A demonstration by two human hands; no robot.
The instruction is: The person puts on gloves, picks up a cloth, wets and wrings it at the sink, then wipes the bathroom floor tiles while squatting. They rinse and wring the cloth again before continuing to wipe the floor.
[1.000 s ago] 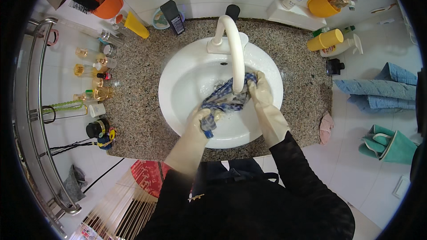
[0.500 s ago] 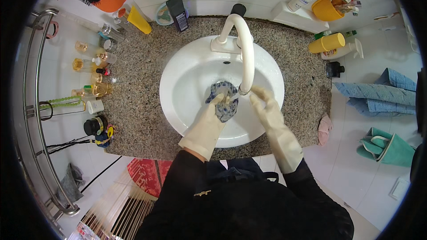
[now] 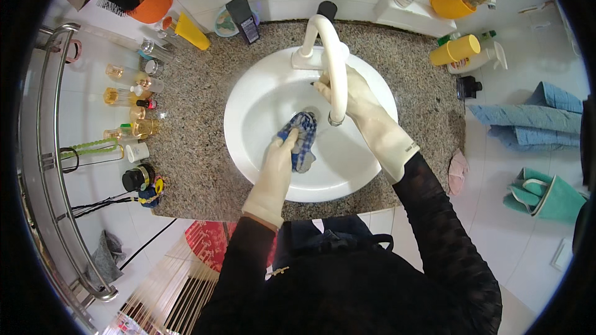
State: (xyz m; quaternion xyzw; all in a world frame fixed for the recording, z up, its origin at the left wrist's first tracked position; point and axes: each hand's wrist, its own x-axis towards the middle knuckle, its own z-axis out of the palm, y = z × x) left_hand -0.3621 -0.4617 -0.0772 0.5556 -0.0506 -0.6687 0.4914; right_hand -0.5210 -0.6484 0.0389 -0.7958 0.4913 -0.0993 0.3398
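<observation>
A white oval washbasin (image 3: 248, 149) is set in the speckled stone counter, with a tall cream curved tap (image 3: 336, 74) at its back. My left hand (image 3: 280, 156), in a cream rubber glove, is closed on a wet blue-and-grey checked cloth (image 3: 303, 136) low in the bowl. My right hand (image 3: 359, 96), gloved alike, reaches behind the spout at the tap's base. Its fingertips show left of the spout, but the spout hides what they touch. No clear stream of water shows under the spout.
Small bottles (image 3: 127, 96) line the counter's left end. A black bottle (image 3: 243, 20) and yellow tube (image 3: 192, 32) stand at the back. On the right are a yellow cup (image 3: 456, 50), a spray bottle (image 3: 478, 62), blue towels (image 3: 528, 124) and green gloves (image 3: 534, 195). A metal rail (image 3: 53, 130) runs left.
My right hand has moved from beside the spout's mouth back to the tap's base. The left hand and cloth have shifted slightly left, and the cloth hangs more bunched and lengthwise.
</observation>
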